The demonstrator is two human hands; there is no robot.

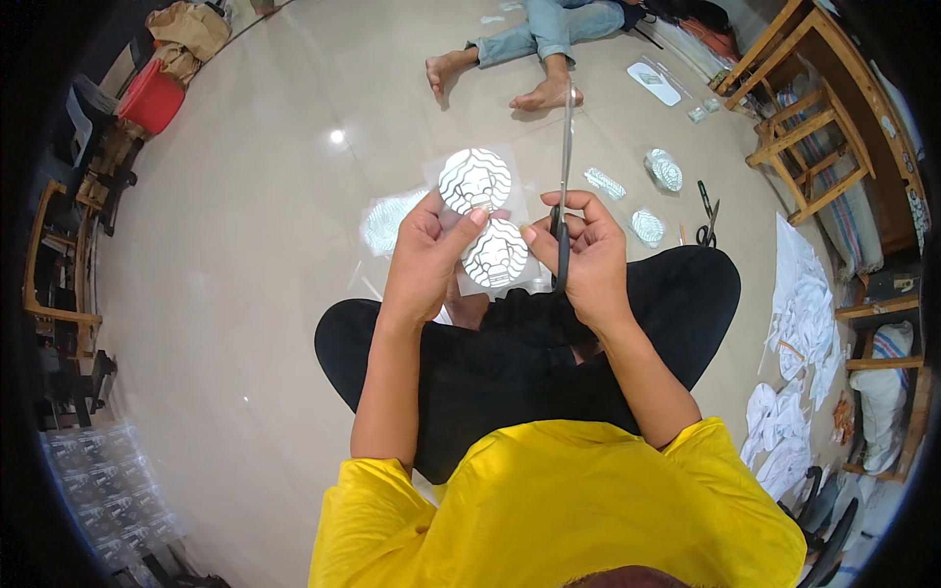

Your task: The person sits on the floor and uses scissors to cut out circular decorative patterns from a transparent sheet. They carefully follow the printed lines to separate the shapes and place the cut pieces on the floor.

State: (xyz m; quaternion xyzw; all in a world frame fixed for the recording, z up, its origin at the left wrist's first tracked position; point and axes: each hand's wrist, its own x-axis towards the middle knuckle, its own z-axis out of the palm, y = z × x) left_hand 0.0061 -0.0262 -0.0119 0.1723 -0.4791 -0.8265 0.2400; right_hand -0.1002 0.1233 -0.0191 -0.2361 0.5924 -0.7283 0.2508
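My left hand (423,257) pinches a translucent sheet (520,203) between thumb and fingers. It bears two round silver-and-white patterned pieces, an upper disc (475,179) and a lower disc (494,257). In my right hand (594,263) is a pair of scissors (567,147) with black handles, its long blades pointing away from me and looking closed. The right thumb reaches to the sheet's right edge beside the lower disc. Behind my left hand, a cluster of silver patterned pieces (384,223) lies on the floor.
Right of my hands lie silver pieces (647,227) and a second pair of scissors (707,231). Ahead are another person's bare feet (545,95) and a white tray (655,84). Crumpled white sheets (806,294) and a wooden stool (812,147) stand right; a red bucket (152,98) is far left.
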